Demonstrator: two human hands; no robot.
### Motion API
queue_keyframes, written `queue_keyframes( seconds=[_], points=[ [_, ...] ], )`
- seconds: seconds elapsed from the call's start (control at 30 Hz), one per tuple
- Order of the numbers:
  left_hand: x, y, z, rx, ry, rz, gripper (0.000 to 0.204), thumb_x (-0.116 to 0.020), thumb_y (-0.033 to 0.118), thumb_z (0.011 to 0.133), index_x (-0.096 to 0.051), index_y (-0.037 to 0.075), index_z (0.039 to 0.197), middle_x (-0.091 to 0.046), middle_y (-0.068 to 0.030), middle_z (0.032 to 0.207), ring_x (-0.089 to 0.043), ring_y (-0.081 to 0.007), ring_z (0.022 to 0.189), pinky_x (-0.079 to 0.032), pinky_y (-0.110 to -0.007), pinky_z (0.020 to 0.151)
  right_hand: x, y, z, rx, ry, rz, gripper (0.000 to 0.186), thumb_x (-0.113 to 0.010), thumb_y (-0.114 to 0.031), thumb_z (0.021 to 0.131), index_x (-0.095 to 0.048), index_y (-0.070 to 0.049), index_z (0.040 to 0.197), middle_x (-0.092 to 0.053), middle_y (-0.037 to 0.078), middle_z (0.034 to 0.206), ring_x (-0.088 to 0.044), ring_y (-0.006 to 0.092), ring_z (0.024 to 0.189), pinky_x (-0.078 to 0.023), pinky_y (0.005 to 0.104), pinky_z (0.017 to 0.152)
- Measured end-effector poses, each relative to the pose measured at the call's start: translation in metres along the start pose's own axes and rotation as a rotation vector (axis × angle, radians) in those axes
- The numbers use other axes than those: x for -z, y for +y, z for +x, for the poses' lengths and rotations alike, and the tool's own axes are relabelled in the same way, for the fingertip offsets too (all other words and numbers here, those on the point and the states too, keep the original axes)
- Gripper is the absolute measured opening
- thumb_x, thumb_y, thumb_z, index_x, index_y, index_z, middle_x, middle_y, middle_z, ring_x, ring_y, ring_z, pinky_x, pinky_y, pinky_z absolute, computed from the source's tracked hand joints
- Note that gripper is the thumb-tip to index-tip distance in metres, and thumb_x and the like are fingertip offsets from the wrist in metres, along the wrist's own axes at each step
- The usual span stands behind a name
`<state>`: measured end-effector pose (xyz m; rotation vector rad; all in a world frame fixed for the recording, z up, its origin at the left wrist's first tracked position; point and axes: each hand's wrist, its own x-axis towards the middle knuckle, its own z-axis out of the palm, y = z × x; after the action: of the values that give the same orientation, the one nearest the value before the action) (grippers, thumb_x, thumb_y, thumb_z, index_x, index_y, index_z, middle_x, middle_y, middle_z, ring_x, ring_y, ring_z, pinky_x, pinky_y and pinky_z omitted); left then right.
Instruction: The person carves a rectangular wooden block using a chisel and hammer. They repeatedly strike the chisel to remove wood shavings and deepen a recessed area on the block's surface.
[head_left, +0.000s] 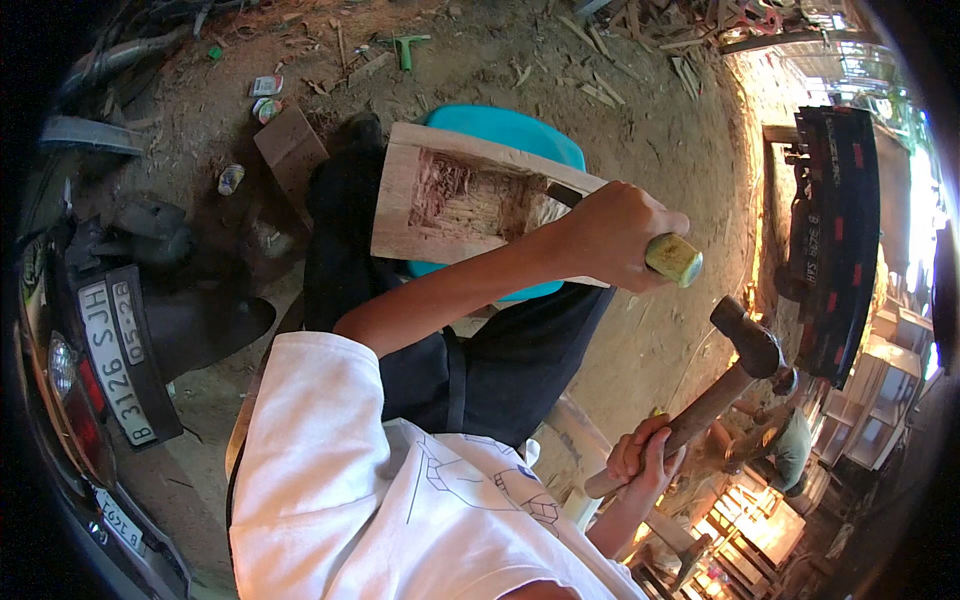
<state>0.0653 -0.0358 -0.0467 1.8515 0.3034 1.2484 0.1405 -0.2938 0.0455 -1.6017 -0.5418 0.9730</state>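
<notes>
My left hand (620,235) is closed round a chisel's yellow handle (676,262), its dark blade (563,195) slanting into the roughly carved hollow of a pale wooden block (395,230). The block lies over a turquoise plastic stool (510,125) at my dark-trousered legs (510,370). Lower right, my right hand (645,460) grips a hammer (740,340) by its wooden shaft, the metal head raised beside the chisel handle, apart from it.
A motorcycle's rear (65,375) stands at the left. Scraps, a board (288,150) and a green tool (405,52) lie on the dirt (660,130). A truck's dark rear (835,240) is at the right; below it, another person (780,450) bends among wooden furniture (880,400).
</notes>
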Motion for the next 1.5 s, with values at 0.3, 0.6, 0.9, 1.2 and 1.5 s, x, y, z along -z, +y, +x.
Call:
queue_keyframes(
  seconds=[0.3, 0.6, 0.9, 1.2, 1.5],
  points=[
    [-0.004, -0.004, 0.001, 0.034, -0.013, 0.018, 0.027, -0.071, 0.022, 0.058, -0.05, 0.007, 0.068, -0.056, -0.0125, 0.062, -0.058, -0.0346, 0.061, -0.044, -0.041, 0.053, -0.008, 0.0, 0.003, -0.05, 0.019, -0.005, 0.027, -0.05, -0.026, 0.094, -0.044, -0.003, 0.08, -0.033, -0.002, 0.046, -0.03, 0.0063, 0.034, -0.023, 0.0225, 0.031],
    [-0.01, -0.006, 0.002, 0.004, -0.024, 0.137, 0.027, -0.071, 0.021, 0.059, -0.054, 0.009, 0.074, -0.059, -0.01, 0.065, -0.06, -0.0321, 0.062, -0.046, -0.041, 0.055, -0.008, -0.019, 0.004, 0.168, 0.019, -0.01, 0.018, -0.055, -0.015, 0.09, -0.044, -0.004, 0.081, -0.036, -0.002, 0.046, -0.033, 0.0066, 0.035, -0.025, 0.0232, 0.033],
    [-0.014, -0.007, 0.002, 0.001, -0.029, 0.129, 0.024, -0.07, 0.015, 0.058, -0.052, 0.008, 0.071, -0.055, -0.01, 0.062, -0.057, -0.032, 0.06, -0.043, -0.04, 0.053, -0.039, -0.005, 0.021, -0.132, 0.119, -0.067, 0.013, -0.057, -0.009, 0.088, -0.045, -0.007, 0.083, -0.037, -0.003, 0.048, -0.033, 0.0068, 0.035, -0.026, 0.0245, 0.032],
    [-0.016, -0.007, 0.002, -0.04, -0.022, 0.127, 0.023, -0.071, 0.01, 0.059, -0.051, 0.006, 0.07, -0.051, -0.0102, 0.062, -0.056, -0.0298, 0.058, -0.041, -0.037, 0.05, -0.026, 0.017, 0.018, 0.305, 0.063, 0.043, 0.011, -0.051, -0.017, 0.092, -0.045, -0.01, 0.087, -0.032, -0.003, 0.046, -0.031, 0.0073, 0.032, -0.027, 0.0247, 0.03],
    [-0.018, -0.004, 0.007, 0.033, 0.015, 0.161, 0.023, -0.07, 0.011, 0.061, -0.049, 0.005, 0.067, -0.052, -0.0122, 0.059, -0.054, -0.0325, 0.054, -0.041, -0.036, 0.049, -0.025, 0.0, 0.019, 0.212, 0.229, 0.09, 0.014, -0.06, -0.012, 0.087, -0.049, -0.009, 0.078, -0.042, -0.003, 0.049, -0.039, 0.0056, 0.037, -0.027, 0.0224, 0.034]
  ],
)
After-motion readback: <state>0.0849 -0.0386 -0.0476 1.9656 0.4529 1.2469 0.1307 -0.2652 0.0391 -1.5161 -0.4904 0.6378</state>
